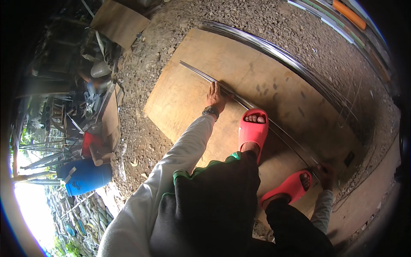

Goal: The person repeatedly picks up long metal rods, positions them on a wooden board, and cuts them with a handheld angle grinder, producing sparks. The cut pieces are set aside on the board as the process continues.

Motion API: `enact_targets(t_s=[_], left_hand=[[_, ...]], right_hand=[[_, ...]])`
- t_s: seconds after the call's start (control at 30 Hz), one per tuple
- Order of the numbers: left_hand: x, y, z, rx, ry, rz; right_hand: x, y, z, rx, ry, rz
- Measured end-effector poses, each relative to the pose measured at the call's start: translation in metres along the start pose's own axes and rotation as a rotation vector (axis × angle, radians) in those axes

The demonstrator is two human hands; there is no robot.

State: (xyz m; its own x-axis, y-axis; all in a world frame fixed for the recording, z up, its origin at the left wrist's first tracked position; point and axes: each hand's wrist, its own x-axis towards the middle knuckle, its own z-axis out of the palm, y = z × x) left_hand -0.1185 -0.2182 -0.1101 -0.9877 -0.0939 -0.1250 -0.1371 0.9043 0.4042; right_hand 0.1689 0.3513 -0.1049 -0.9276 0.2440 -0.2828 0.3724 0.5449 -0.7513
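A few thin metal rods (197,71) lie diagonally across a plywood sheet (171,98) on the ground. My left hand (217,100), with a watch at the wrist, is down on the rods toward their far left end, fingertips and thumb closed against them. At their near right end, my right hand (326,174) is in shadow and appears closed around the rods; its fingers are hard to make out. My left foot in a red slide sandal (252,132) overlaps the rods between the hands. The other red sandal (291,188) is beside my right hand.
A bundle of long metal rods (274,48) runs along the plywood's far edge on gravel (257,17). To the left are a blue drum (87,176), a red object (90,143) and scrap. Another board (117,23) lies at the far left; an orange pipe (349,13) at the far right.
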Motion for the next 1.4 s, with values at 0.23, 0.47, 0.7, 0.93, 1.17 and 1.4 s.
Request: enact_targets(t_s=[0.23, 0.47, 0.7, 0.93, 1.17, 1.4], left_hand=[[0.05, -0.04, 0.014, 0.134, -0.033, 0.211], [0.045, -0.08, 0.012, 0.073, -0.064, 0.133], [0.048, -0.086, 0.012, 0.099, -0.105, 0.106], [0.038, -0.048, 0.001, 0.103, -0.069, 0.065], [0.009, 0.004, -0.024, 0.148, -0.006, -0.041], [-0.001, 0.017, -0.033, 0.169, -0.022, -0.037]], right_hand=[[0.005, 0.019, 0.02, -0.148, 0.017, -0.044], [0.022, -0.036, 0.036, -0.188, 0.077, -0.332], [0.02, -0.061, 0.049, -0.272, 0.311, -0.3], [0.001, -0.058, 0.024, -0.172, 0.193, -0.133], [0.007, -0.059, 0.008, -0.107, 0.108, -0.168], [0.015, -0.047, 0.004, -0.115, 0.104, -0.207]])
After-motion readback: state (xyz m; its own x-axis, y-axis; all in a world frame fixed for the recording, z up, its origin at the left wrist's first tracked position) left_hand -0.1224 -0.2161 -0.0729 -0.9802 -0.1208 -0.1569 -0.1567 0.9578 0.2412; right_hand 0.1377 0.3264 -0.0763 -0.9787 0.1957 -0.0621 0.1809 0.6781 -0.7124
